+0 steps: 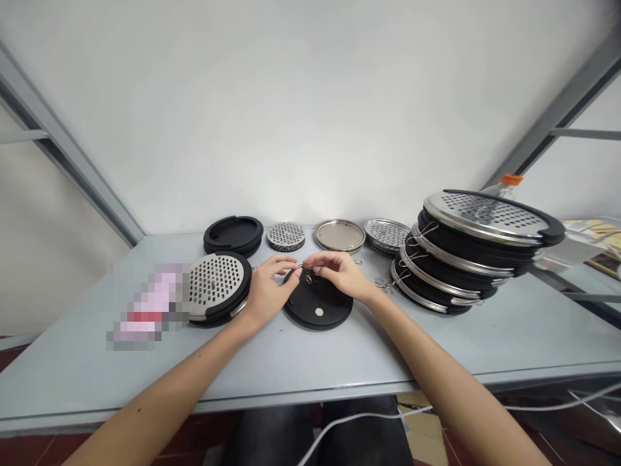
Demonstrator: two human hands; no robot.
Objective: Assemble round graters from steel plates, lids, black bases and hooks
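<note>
A black round base (330, 317) with a pale round dot lies on the table in front of me. Above its far edge, my left hand (270, 290) and my right hand (342, 273) meet fingertip to fingertip. Between them they pinch a small bent metal wire clip (307, 274); its exact shape is partly hidden by my fingers. Just left of my left hand sits a perforated metal disc (217, 285) set in a black round holder. More loose wire clips (383, 285) lie to the right of my right wrist.
Along the wall stand black rings (233, 234), small perforated discs (286, 235), plain metal lids (340, 234) and perforated metal discs (387, 233). A tall, leaning stack of assembled discs (466, 259) rises at right, before an orange-capped bottle (510, 184). A blurred pink item (155, 298) lies left.
</note>
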